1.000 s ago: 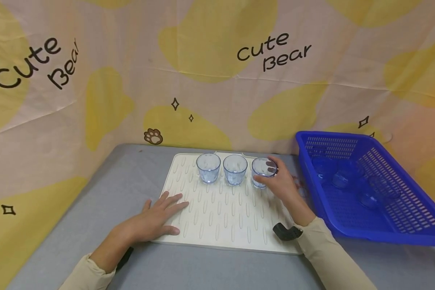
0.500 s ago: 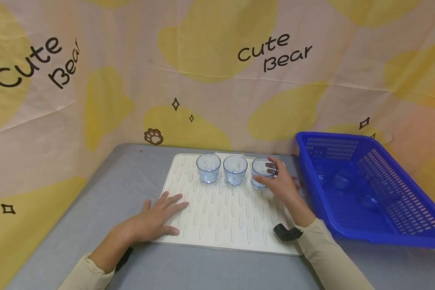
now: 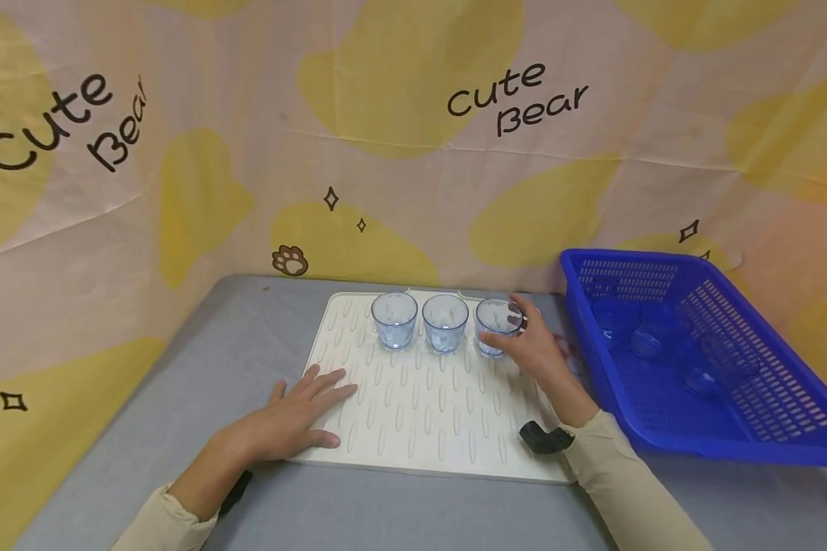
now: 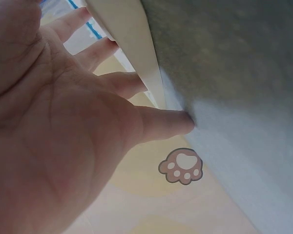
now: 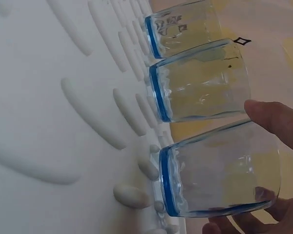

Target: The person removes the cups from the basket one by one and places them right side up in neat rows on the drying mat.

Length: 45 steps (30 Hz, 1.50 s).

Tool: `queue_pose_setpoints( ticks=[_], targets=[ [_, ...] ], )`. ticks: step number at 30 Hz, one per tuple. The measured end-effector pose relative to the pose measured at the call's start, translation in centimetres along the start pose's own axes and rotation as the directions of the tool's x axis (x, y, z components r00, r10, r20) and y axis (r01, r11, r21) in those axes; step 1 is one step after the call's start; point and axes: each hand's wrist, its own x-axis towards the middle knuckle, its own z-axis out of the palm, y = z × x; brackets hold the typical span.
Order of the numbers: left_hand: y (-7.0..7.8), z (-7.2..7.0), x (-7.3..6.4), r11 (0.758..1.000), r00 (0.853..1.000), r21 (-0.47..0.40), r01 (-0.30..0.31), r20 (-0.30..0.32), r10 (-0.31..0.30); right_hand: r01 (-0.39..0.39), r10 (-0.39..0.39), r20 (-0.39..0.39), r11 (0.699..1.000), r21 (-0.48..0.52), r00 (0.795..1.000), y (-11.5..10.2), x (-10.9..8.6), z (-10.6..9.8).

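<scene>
Three clear bluish drinking glasses stand upright in a row along the far side of a white ridged mat: the left glass, the middle glass and the right glass. My right hand grips the right glass, thumb on the near side and fingers round the far side. In the right wrist view that gripped glass has its base at the mat's ridges. Fingers spread, my left hand rests at the mat's left edge; one fingertip touches the grey cloth in the left wrist view.
To the right of the mat stands a blue plastic basket holding several glasses. Grey cloth covers the table. A patterned curtain hangs behind it.
</scene>
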Motion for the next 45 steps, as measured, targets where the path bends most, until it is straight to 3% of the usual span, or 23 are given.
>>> queue_pose_setpoints(
  ticks=[7,15,19,24,27,33,37,41,45],
  targets=[
    [0.1,0.0,0.1,1.0,1.0,-0.004,-0.008,-0.004,0.008,0.062,-0.061,-0.036,0.998,0.026,0.998,-1.3,-1.3,-0.6],
    [-0.1,0.0,0.1,1.0,1.0,0.001,-0.007,-0.003,0.007,0.159,-0.159,-0.022,0.987,-0.009,0.987,-4.3,-4.7,-2.4],
    [-0.1,0.1,0.1,1.0,1.0,0.007,-0.013,-0.008,0.014,0.221,-0.221,0.017,0.975,0.0,0.975,-5.9,-6.6,-4.3],
    [-0.1,0.1,0.1,1.0,1.0,0.006,-0.021,-0.012,0.021,0.303,-0.295,0.099,0.949,-0.087,0.95,-7.2,-7.8,-7.8],
    [-0.1,0.1,0.0,1.0,1.0,0.006,-0.021,-0.013,0.022,0.347,-0.332,0.123,0.928,-0.134,0.935,-7.2,-7.6,-10.0],
    [-0.1,0.0,-0.1,1.0,1.0,-0.002,-0.018,-0.009,0.018,0.354,-0.32,0.201,0.92,-0.167,0.926,-5.5,-5.7,-13.8],
    [-0.1,0.0,-0.1,1.0,1.0,-0.003,-0.006,-0.005,0.006,0.336,-0.295,0.202,0.918,-0.212,0.934,-4.2,-4.4,-15.6],
    [-0.1,0.1,0.0,1.0,1.0,0.002,0.002,0.004,-0.002,0.273,-0.223,0.191,0.912,-0.305,0.956,-3.1,-3.2,-17.2],
    [-0.1,0.1,0.1,1.0,1.0,-0.001,0.005,0.005,-0.005,0.241,-0.173,0.209,0.902,-0.36,0.962,-2.0,-2.0,-18.4]
  ],
)
